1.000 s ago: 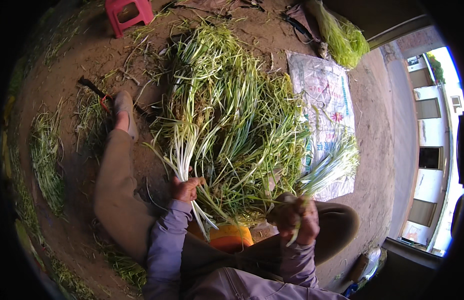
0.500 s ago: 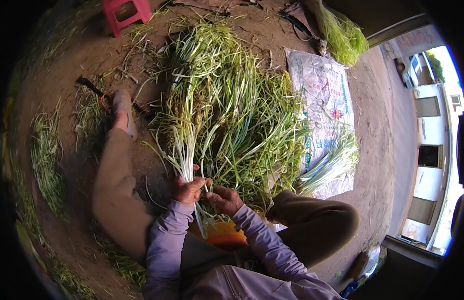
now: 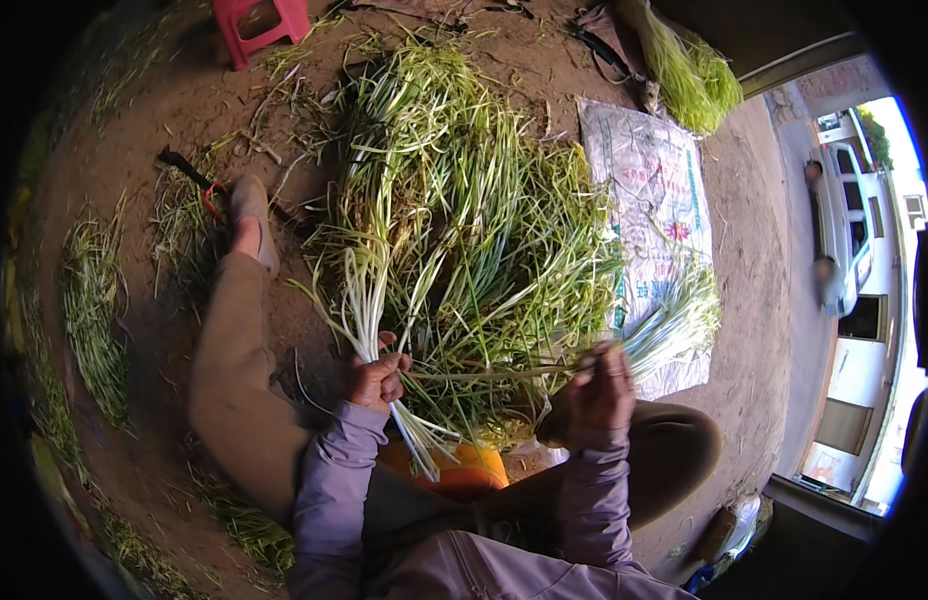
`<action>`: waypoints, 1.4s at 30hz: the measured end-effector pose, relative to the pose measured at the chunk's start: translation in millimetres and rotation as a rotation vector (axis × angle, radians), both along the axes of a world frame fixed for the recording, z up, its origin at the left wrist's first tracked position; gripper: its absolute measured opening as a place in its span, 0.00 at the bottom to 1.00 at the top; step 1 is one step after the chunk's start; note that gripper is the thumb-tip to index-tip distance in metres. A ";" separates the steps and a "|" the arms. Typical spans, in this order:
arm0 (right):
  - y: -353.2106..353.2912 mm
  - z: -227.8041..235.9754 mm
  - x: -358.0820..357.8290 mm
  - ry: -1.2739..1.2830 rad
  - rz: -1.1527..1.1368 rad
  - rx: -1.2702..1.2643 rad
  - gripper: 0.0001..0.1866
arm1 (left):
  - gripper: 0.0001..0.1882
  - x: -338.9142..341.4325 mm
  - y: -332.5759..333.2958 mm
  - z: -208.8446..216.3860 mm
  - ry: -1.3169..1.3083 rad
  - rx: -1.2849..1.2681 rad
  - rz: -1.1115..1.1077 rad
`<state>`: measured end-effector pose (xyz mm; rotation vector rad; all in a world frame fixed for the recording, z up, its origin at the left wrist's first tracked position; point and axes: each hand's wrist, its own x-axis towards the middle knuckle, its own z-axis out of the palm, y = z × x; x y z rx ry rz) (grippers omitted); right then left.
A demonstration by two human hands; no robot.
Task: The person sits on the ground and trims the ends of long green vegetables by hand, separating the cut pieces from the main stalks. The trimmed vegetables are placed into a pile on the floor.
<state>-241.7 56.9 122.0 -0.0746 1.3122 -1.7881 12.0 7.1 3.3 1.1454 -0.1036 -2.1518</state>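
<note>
A big heap of green onions (image 3: 454,220) with white stalks lies on the dirt ground in front of me. My left hand (image 3: 377,377) grips a bunch of green onions (image 3: 369,300) by the white stalks, their ends hanging below my fist. My right hand (image 3: 602,385), off to the right, pinches a thin strand (image 3: 504,372) pulled sideways out of that bunch. Both arms are in purple sleeves. An orange stool (image 3: 454,470) shows between my legs.
A printed woven sack (image 3: 649,190) lies on the right with a small bundle of cleaned green onions (image 3: 679,320) on it. A red plastic stool (image 3: 259,22) stands at the top left. Green trimmings (image 3: 94,310) line the left side. My left leg and foot (image 3: 252,215) stretch forward.
My right hand went to the bunch at my left hand, then pulled away to the right, drawing a thin strand with it. The left hand has stayed on the bunch.
</note>
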 end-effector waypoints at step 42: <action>-41.2 -155.3 -1.8 0.659 0.743 0.543 0.10 | 0.20 -9.8 3.1 15.2 -0.115 -0.217 -0.260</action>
